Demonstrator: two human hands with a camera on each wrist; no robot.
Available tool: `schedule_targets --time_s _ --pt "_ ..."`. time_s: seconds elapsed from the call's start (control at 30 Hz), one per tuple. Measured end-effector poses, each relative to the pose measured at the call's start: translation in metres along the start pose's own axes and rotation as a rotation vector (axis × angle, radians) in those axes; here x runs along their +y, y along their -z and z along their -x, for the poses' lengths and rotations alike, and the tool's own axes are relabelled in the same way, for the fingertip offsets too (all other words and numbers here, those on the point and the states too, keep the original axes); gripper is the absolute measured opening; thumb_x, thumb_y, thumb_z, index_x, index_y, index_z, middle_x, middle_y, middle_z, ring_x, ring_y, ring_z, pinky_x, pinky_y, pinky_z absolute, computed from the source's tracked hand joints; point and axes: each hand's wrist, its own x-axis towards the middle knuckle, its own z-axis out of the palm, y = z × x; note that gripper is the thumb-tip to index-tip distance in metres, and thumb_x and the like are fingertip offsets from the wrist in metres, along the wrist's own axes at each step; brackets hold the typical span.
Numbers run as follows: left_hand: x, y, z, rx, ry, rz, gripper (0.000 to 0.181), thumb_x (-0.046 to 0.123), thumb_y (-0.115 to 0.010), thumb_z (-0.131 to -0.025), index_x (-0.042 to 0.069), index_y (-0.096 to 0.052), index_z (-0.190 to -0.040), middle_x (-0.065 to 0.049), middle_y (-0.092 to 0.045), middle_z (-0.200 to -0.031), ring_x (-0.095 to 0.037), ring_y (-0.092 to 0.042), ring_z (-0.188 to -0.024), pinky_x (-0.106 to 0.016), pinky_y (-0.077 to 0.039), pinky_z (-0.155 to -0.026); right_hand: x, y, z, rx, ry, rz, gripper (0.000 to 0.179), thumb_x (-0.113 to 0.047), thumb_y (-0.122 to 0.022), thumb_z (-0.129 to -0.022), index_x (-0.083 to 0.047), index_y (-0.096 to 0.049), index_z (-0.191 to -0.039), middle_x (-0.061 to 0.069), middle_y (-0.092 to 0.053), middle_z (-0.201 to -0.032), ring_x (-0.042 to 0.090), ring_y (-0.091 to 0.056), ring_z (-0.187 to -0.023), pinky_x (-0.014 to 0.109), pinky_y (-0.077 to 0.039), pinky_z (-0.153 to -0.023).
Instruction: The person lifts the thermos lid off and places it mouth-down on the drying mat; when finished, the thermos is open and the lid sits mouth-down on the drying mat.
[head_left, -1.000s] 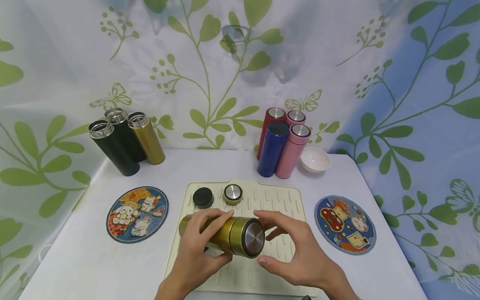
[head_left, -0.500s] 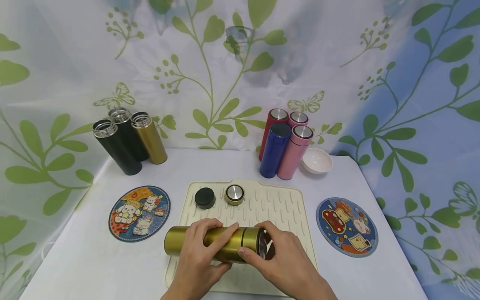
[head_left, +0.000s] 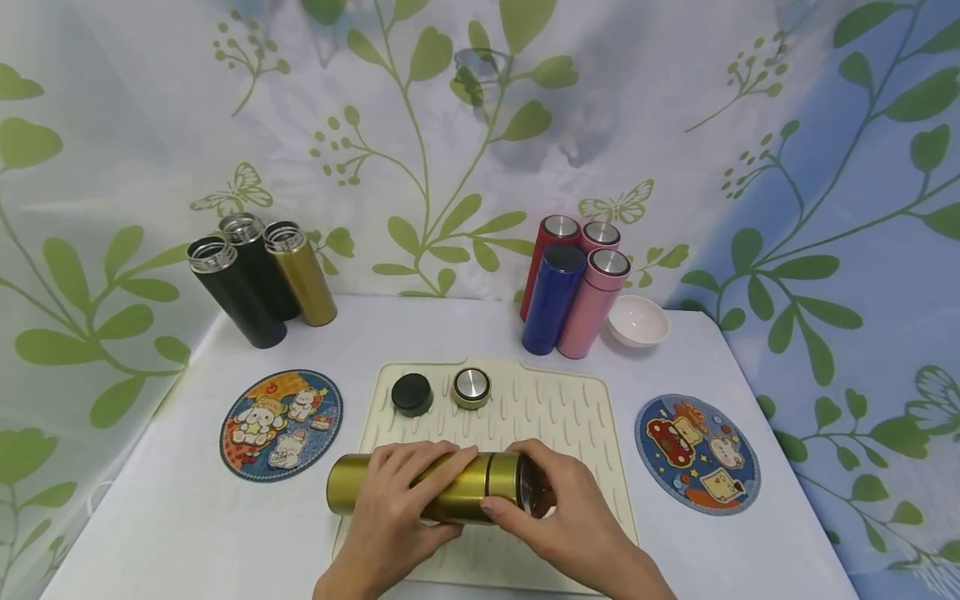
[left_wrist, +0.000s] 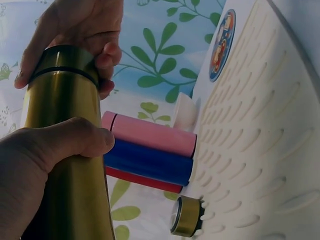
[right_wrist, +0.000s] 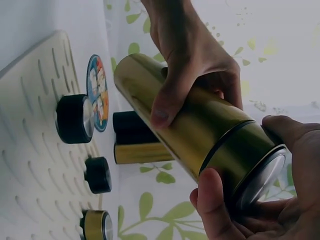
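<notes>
Left of the cream mat (head_left: 555,417), a round coaster (head_left: 282,426) is lying on the table (head_left: 150,517). Above the mat's near part, the left hand (head_left: 397,508) is holding a gold flask (head_left: 461,493) sideways, its grip closed around the body. Near the mat's far edge, a black cap (head_left: 412,395) and a gold cap (head_left: 472,390) are standing. Above the mat's right half, the right hand's (head_left: 566,517) grip is clasping the flask's lid (head_left: 504,477).

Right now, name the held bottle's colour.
The held bottle is shiny gold; the right wrist view shows it best.
</notes>
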Motion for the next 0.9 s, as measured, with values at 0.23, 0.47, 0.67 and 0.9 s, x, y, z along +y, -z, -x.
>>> schedule_targets --time_s 0.23,0.47,0.67,0.9 --pt "-0.008 -0.002 -0.005 -0.013 -0.036 -0.007 0.091 0.031 -0.096 -0.053 0.028 -0.062 -0.137 0.005 -0.066 -0.119 -0.02 -0.061 -0.104 -0.044 -0.043 -0.086 0.008 0.0 -0.004 0.011 0.093 -0.009 0.031 -0.033 -0.076 -0.09 -0.023 -0.061 -0.116 -0.007 -0.062 -0.086 0.006 -0.059 -0.064 0.027 -0.053 -0.053" --pt "-0.02 -0.004 0.003 -0.025 0.024 0.184 0.091 0.029 -0.098 -0.051 0.024 -0.064 -0.135 0.01 -0.069 -0.118 -0.01 -0.063 -0.102 -0.037 -0.049 -0.082 0.004 0.004 -0.009 -0.067 0.408 0.257 0.062 -0.036 -0.079 -0.087 -0.021 -0.05 -0.14 -0.009 -0.052 -0.12 0.005 -0.056 -0.094 0.024 -0.053 -0.076" --pt "-0.024 -0.006 0.0 -0.011 0.056 0.114 0.088 0.029 -0.095 -0.057 0.025 -0.062 -0.138 0.007 -0.067 -0.118 -0.015 -0.061 -0.104 -0.036 -0.045 -0.08 0.006 0.008 -0.018 -0.045 0.423 0.242 0.07 -0.021 -0.086 -0.08 -0.023 -0.053 -0.141 -0.005 -0.05 -0.13 0.011 -0.055 -0.109 0.034 -0.054 -0.086" --pt "-0.025 -0.01 -0.023 -0.026 -0.014 0.04 0.09 0.026 -0.094 -0.057 0.026 -0.06 -0.14 0.003 -0.066 -0.12 -0.021 -0.058 -0.107 -0.044 -0.045 -0.086 0.011 0.009 -0.022 0.04 0.202 0.091 0.068 -0.033 -0.079 -0.087 -0.024 -0.047 -0.147 -0.006 -0.056 -0.128 0.012 -0.059 -0.099 0.029 -0.055 -0.068"
